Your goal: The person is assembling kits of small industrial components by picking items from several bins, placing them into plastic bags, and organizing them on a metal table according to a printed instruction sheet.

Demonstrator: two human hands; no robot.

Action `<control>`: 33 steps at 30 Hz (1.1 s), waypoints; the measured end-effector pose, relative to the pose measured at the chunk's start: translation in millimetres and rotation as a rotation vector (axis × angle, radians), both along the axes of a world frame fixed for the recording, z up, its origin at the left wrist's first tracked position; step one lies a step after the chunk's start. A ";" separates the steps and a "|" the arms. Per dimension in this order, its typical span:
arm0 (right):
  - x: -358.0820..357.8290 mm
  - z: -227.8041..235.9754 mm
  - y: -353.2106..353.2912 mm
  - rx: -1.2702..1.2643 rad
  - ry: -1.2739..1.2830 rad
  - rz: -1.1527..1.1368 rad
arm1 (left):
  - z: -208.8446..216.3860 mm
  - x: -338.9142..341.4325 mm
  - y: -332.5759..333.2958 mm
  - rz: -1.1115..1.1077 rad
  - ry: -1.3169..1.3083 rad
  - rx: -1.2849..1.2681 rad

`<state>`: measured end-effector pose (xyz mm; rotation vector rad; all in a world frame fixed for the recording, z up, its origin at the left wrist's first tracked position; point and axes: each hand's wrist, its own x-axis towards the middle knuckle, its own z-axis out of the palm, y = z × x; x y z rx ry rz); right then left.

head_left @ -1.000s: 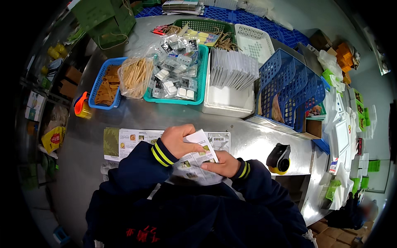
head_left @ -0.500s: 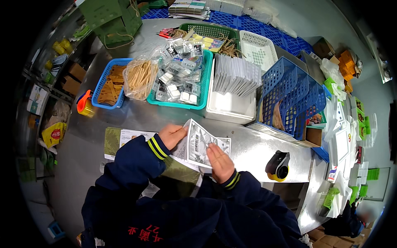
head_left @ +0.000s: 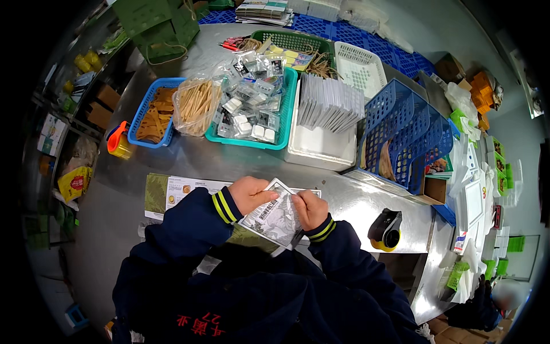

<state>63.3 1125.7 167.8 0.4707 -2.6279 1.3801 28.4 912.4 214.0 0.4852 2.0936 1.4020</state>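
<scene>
Between both hands I hold a flat silver-white packet (head_left: 274, 225) with a barcode and a grey leaf pattern, tilted so that one corner points up. My left hand (head_left: 251, 194) is closed on its upper left edge, thumb across the front. At its upper right edge, my right hand (head_left: 311, 210) pinches it with curled fingers. Beneath my hands and left sleeve lies a printed green-and-white sheet (head_left: 156, 195), partly covered; a green printed part (head_left: 252, 239) shows below the packet.
Behind stand a blue basket (head_left: 137, 136) of brown pieces, a bag of wooden sticks (head_left: 195, 106), a teal basket (head_left: 243, 143) of small packets and a white foam box (head_left: 321, 150) holding a row of flat packets. A blue rack (head_left: 401, 129) and black tape dispenser (head_left: 385, 229) are right.
The packet has turned from nearly upright to a slant. My right hand's fingers, earlier laid flat over its front, now pinch its edge. My left hand has shifted slightly right and down.
</scene>
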 end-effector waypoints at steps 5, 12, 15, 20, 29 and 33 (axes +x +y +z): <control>-21.1 -15.0 34.4 -0.503 -0.363 -0.143 | 23.2 13.1 -8.9 -0.242 -0.244 0.148; 42.3 -18.2 -11.7 -0.961 -0.886 0.670 | 30.2 25.8 10.1 0.034 0.274 0.065; 65.3 -13.1 -29.9 -1.430 -1.190 0.671 | 14.5 31.4 13.5 0.023 -0.041 0.275; 20.7 17.6 2.1 -0.943 -1.406 0.418 | 1.1 29.1 7.9 0.025 -0.218 0.224; 22.7 22.3 30.7 -0.372 -0.910 0.549 | 9.9 30.1 7.5 0.310 0.084 0.208; 42.1 0.1 47.4 -0.735 -0.872 0.282 | 4.4 15.0 3.0 0.434 0.027 0.328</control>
